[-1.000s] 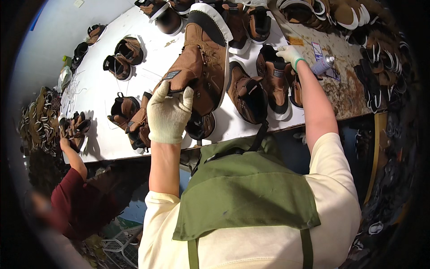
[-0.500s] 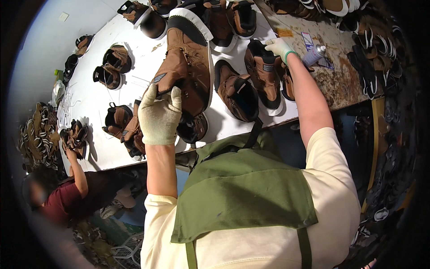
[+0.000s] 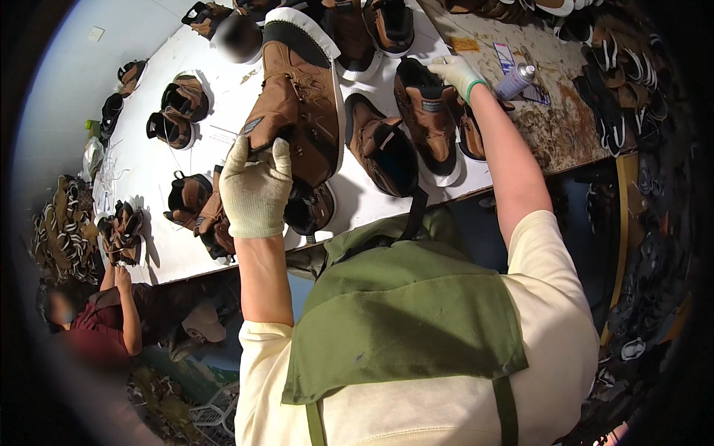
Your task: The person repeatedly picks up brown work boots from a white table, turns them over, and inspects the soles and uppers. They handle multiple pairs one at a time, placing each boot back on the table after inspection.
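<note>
My left hand (image 3: 258,192), in a pale knitted glove, grips a brown boot (image 3: 316,130) by its tongue and collar. The boot is tilted with its black toe pointing away, and it looks raised above the white table. My gloved right hand (image 3: 454,74) reaches far to the right, its fingers closed on the collar edge of another brown boot (image 3: 431,123) with a white sole, standing on the table. Between the two boots stands a brown shoe (image 3: 378,141) with a dark opening. Just beside my left wrist sits one more dark-lined brown shoe (image 3: 311,209), partly hidden.
The white table (image 3: 230,149) bears several brown shoes. A spray can (image 3: 515,82) stands on a stained wooden board (image 3: 569,123) at right, with shoes heaped beyond. A co-worker (image 3: 104,320) at lower left has hands by a pair of shoes (image 3: 121,234) at the table edge.
The view has shifted slightly, so the table things sit a little further left. Both my hands keep their hold on the same boots. The co-worker's arms have moved lower.
</note>
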Demonstrator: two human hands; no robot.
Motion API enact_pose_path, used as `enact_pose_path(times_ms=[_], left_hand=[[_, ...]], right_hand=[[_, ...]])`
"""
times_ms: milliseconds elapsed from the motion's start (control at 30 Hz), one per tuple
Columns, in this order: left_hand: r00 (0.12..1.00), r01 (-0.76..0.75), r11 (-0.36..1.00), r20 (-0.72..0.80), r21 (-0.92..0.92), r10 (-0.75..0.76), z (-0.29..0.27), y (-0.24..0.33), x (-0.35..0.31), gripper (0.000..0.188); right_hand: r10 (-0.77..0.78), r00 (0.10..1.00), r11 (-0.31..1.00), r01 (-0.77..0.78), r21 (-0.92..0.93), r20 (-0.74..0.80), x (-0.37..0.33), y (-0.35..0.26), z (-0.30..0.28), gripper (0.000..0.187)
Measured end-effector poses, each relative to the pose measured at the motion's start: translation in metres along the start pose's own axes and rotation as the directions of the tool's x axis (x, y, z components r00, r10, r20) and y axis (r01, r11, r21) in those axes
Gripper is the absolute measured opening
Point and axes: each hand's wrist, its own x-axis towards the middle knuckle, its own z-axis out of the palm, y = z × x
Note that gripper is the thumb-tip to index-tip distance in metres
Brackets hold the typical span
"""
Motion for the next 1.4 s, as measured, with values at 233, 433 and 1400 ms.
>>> enact_pose_path(times_ms=[233, 433, 1400], left_hand=[[0.995, 0.052, 0.929, 0.094, -0.367, -0.018, 0.003, 0.002, -0.004, 0.027], [0.998, -0.058, 0.957, 0.005, 0.283, 0.059, -0.004, 0.001, 0.001, 0.032], [0.991, 0.134, 0.807, 0.101, -0.576, -0.092, 0.071, -0.017, -0.019, 0.025]], right_hand=[[-0.394, 0.788, 0.905, 0.423, -0.049, -0.474, -0.083, -0.051, 0.012, 0.029], [-0.359, 0.933, 0.85, 0.31, -0.426, -0.037, -0.201, -0.046, 0.065, 0.043], [-0.268, 0.963, 0.963, 0.268, 0.004, 0.018, -0.211, 0.005, 0.147, 0.05]])
